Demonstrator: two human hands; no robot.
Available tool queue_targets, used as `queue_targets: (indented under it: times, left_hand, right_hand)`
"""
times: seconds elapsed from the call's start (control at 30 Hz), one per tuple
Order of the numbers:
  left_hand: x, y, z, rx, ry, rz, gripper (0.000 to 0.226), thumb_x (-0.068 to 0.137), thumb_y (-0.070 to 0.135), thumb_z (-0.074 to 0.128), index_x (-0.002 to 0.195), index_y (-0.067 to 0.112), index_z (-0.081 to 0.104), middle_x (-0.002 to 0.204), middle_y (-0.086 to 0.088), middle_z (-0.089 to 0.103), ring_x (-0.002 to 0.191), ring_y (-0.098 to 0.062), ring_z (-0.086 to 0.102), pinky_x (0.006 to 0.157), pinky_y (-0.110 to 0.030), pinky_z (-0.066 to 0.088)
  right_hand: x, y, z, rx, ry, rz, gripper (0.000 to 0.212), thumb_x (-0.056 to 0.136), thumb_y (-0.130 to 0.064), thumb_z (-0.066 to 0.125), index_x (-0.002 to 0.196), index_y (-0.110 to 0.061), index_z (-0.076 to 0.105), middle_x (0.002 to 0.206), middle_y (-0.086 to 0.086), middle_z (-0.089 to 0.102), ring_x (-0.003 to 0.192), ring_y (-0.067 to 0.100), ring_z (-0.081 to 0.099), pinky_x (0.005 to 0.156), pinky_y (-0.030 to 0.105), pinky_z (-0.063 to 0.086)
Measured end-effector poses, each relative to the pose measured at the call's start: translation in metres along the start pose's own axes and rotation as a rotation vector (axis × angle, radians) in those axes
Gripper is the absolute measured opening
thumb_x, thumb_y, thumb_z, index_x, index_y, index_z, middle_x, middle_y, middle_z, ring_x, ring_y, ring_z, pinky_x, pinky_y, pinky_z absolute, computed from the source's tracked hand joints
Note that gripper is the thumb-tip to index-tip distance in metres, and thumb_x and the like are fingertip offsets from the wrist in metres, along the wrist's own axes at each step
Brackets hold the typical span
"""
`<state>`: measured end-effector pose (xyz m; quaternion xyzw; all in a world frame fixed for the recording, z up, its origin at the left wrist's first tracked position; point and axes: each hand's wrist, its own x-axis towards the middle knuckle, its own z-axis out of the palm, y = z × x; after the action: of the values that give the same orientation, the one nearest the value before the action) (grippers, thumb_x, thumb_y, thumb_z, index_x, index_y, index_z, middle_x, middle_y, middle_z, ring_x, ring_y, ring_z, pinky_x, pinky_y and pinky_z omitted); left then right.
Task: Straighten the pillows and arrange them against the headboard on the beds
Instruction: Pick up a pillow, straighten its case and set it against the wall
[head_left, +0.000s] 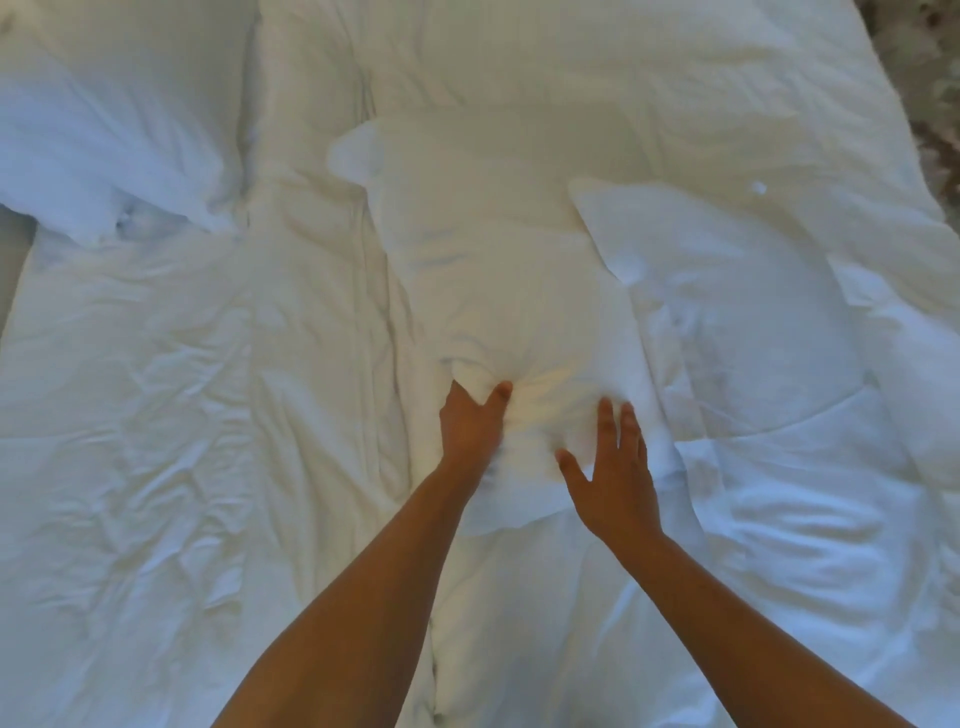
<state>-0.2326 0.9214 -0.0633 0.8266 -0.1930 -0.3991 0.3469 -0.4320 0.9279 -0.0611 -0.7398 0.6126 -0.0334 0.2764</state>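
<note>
A soft white pillow (498, 291) lies lengthwise in the middle of the bed (156, 415), on a creased white duvet. A second pillow (727, 322) overlaps its right edge; a third (104, 130) sits well apart at the far left. Wrinkled open duvet spreads to the left. The left hand (470, 426) pinches a bunch of the middle pillow's fabric between thumb and curled fingers. The right hand (615, 473) rests flat on it, fingers spread.

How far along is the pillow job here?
Nothing looks done: no headboard shows. In hand: left hand grips the middle pillow, right hand rests open on it. Left: the right pillow and far-left pillow lie askew.
</note>
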Motion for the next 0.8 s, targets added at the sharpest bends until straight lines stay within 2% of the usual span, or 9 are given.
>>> queue_targets:
  times: [0.17,0.3,0.4,0.53,0.6,0.67,0.73,0.8]
  left_hand:
    - [-0.047,0.049,-0.015,0.078,-0.033,0.176,0.051,0.089,0.043,0.068,0.131,0.016,0.061,0.118,-0.007,0.073,0.108,-0.028,0.068,0.09,-0.029,0.05]
    - [-0.096,0.071,-0.042,0.17,-0.019,0.273,0.05,0.09,0.039,0.067,0.132,0.014,0.06,0.119,-0.009,0.072,0.109,-0.03,0.067,0.088,-0.027,0.047]
    - [-0.133,0.071,-0.078,0.298,-0.005,0.328,0.047,0.09,0.039,0.069,0.124,0.008,0.062,0.117,-0.013,0.071,0.109,-0.033,0.066,0.084,-0.027,0.044]
    - [-0.179,0.061,-0.13,0.504,0.015,0.342,0.051,0.089,0.044,0.069,0.121,0.005,0.061,0.116,-0.019,0.069,0.109,-0.037,0.064,0.082,-0.032,0.045]
    - [-0.201,0.055,-0.149,0.571,0.027,0.374,0.051,0.089,0.045,0.069,0.119,0.004,0.061,0.115,-0.02,0.07,0.106,-0.037,0.065,0.083,-0.036,0.049]
    - [-0.225,0.045,-0.163,0.612,0.04,0.407,0.045,0.089,0.045,0.069,0.111,0.006,0.061,0.11,-0.019,0.071,0.102,-0.038,0.066,0.078,-0.036,0.048]
    - [-0.248,0.03,-0.171,0.648,0.037,0.418,0.042,0.09,0.046,0.067,0.105,0.008,0.059,0.106,-0.02,0.07,0.099,-0.039,0.065,0.072,-0.033,0.042]
    - [-0.27,0.01,-0.174,0.688,0.028,0.413,0.046,0.091,0.05,0.064,0.108,0.008,0.056,0.107,-0.022,0.069,0.099,-0.04,0.064,0.071,-0.032,0.038]
  right_hand:
    - [-0.017,-0.007,-0.048,0.064,-0.042,0.082,0.09,0.098,-0.067,0.048,0.167,-0.025,0.01,0.173,0.011,0.016,0.157,0.034,0.024,0.117,0.047,0.038]
    - [-0.047,-0.013,-0.087,0.117,-0.114,0.073,0.094,0.09,-0.074,0.056,0.164,-0.024,0.024,0.162,0.01,0.037,0.146,0.031,0.043,0.111,0.045,0.044]
    - [-0.088,-0.025,-0.1,0.13,-0.208,0.04,0.096,0.083,-0.079,0.061,0.159,-0.028,0.032,0.148,0.009,0.05,0.131,0.031,0.058,0.103,0.041,0.047]
    - [-0.145,-0.041,-0.096,0.122,-0.366,-0.065,0.088,0.083,-0.081,0.057,0.151,-0.029,0.041,0.14,0.006,0.059,0.126,0.03,0.062,0.1,0.04,0.049]
    - [-0.155,-0.047,-0.099,0.163,-0.337,-0.097,0.066,0.087,-0.075,0.058,0.132,-0.026,0.058,0.122,0.003,0.07,0.113,0.027,0.068,0.091,0.037,0.054]
    - [-0.157,-0.056,-0.108,0.235,-0.243,-0.125,0.045,0.092,-0.063,0.063,0.112,-0.023,0.064,0.106,0.001,0.072,0.104,0.027,0.07,0.086,0.036,0.055]
    - [-0.153,-0.071,-0.118,0.28,-0.154,-0.17,0.034,0.095,-0.053,0.065,0.109,-0.022,0.064,0.106,0.002,0.07,0.104,0.028,0.069,0.086,0.036,0.053]
    - [-0.147,-0.091,-0.129,0.28,-0.093,-0.258,0.037,0.096,-0.05,0.065,0.118,-0.02,0.062,0.114,0.004,0.067,0.107,0.029,0.067,0.089,0.037,0.052]
